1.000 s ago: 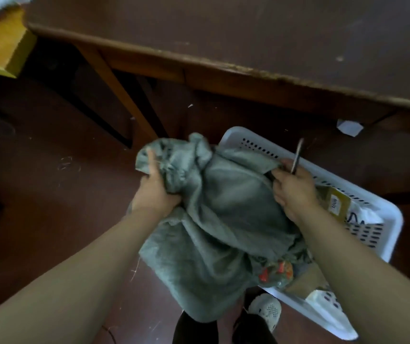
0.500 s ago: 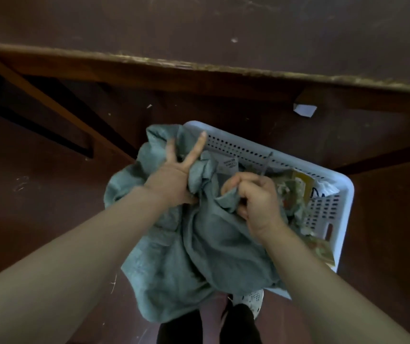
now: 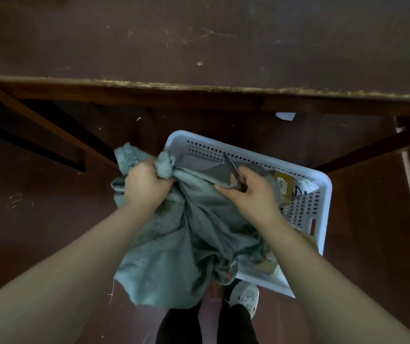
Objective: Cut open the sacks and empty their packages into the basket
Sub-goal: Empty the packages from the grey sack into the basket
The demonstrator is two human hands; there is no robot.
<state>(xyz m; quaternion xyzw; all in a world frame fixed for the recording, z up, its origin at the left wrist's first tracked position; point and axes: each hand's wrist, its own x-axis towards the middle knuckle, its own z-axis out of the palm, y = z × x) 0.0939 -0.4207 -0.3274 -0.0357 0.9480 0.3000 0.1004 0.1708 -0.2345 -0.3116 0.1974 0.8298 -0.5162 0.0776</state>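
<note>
Sack (image 3: 174, 244) over basket (image 3: 324, 214): left hand (image 3: 146, 188), splayed earlier, now fists bunched cloth; right hand (image 3: 251, 194) grips scissors (image 3: 233, 168) (thumb on cloth).

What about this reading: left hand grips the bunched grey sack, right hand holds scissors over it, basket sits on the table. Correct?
Not quite. The head view shows the basket on the floor in front of the table, beside a shoe, not on it. The rest holds: left hand grips the bunched grey sack, right hand holds scissors over it.
</note>
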